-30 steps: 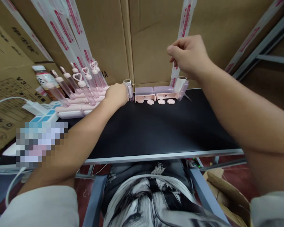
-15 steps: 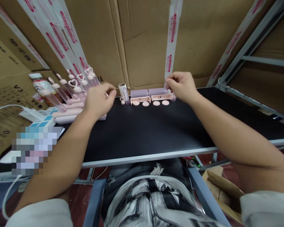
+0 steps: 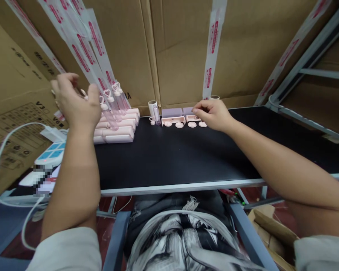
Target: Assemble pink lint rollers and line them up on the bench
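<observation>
My left hand is raised over the left end of the table, its thumb apart from its curved fingers; I see nothing held in it. Beneath and beside it lie several pink cases in rows, with clear tubes with heart-shaped pink tops standing on them. My right hand hovers at the back of the table, thumb and fingertips close together; whatever they hold, if anything, is hidden. Near it are an opened pink tray, a purple lid and several pink discs.
A white paper tube stands beside a clear tube and a small heart-shaped top. A power strip with white cables lies at the left. Cardboard walls the back, and a metal rack rises at right.
My left hand has moved left and up, from the near end of the pink cases to above the standing tubes. My right hand has come lower over the trays. The view has shifted slightly.
</observation>
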Demonstrator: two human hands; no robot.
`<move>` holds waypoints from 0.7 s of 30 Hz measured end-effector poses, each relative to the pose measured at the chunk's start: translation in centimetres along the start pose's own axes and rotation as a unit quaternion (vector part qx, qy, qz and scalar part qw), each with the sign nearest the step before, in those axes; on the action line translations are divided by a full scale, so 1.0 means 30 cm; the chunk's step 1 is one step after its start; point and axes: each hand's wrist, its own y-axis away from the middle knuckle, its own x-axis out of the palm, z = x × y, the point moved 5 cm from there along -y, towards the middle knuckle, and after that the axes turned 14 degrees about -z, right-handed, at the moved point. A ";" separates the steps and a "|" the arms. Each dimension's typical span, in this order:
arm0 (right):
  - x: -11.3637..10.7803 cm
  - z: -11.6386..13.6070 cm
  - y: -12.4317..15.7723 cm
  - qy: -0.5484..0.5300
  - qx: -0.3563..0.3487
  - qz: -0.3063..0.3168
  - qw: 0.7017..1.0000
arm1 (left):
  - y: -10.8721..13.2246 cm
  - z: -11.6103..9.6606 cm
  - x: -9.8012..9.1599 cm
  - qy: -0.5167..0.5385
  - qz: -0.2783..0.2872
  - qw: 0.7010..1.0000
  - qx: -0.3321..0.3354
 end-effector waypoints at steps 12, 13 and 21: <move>0.043 0.008 0.033 -0.045 0.000 0.054 0.998 | 0.029 0.067 0.085 -0.078 0.198 0.977 -0.031; 0.050 0.009 0.036 -0.049 0.002 0.060 0.997 | 0.023 0.066 0.079 -0.051 0.180 0.982 -0.035; 0.155 0.021 0.110 -0.146 0.062 0.156 0.975 | 0.083 -0.025 0.104 0.240 0.097 0.956 -0.138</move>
